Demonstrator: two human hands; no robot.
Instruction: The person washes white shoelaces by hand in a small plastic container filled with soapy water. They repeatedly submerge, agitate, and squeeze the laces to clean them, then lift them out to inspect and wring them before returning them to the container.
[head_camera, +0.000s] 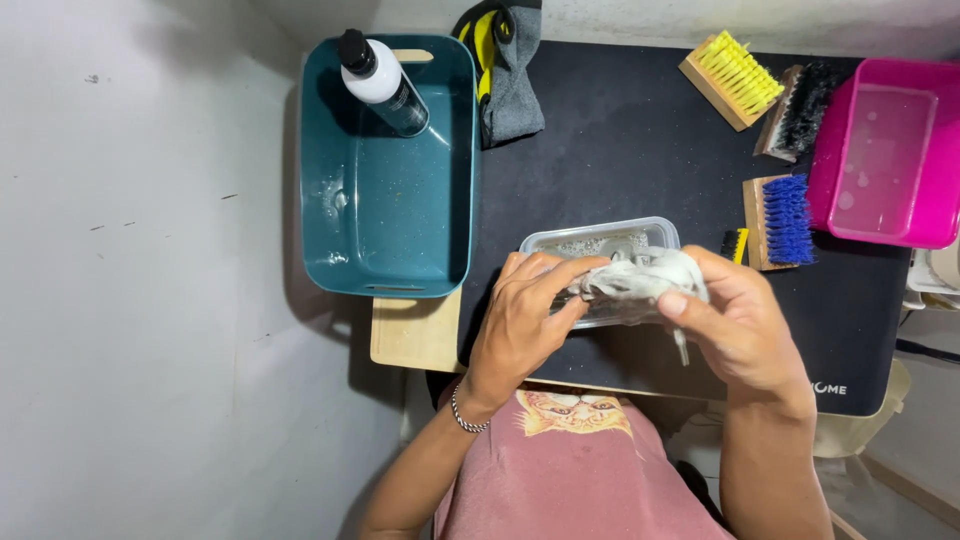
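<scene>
Both my hands hold a bunched, wet-looking white shoelace or cloth strip (640, 280) over a small clear plastic tray (600, 240) on a black mat (620, 150). My left hand (525, 320) pinches its left end with thumb and fingers. My right hand (735, 320) grips the right part, and a short loose end hangs below the thumb. The tray holds a little cloudy liquid; my hands hide most of it.
A teal tub (385, 215) with a black-capped bottle (382, 82) lying in it stands at the left. Yellow (732, 78), black (800, 110) and blue (780, 220) brushes lie at the right by a pink tub (885, 150). A grey-yellow glove (505, 70) lies at the back.
</scene>
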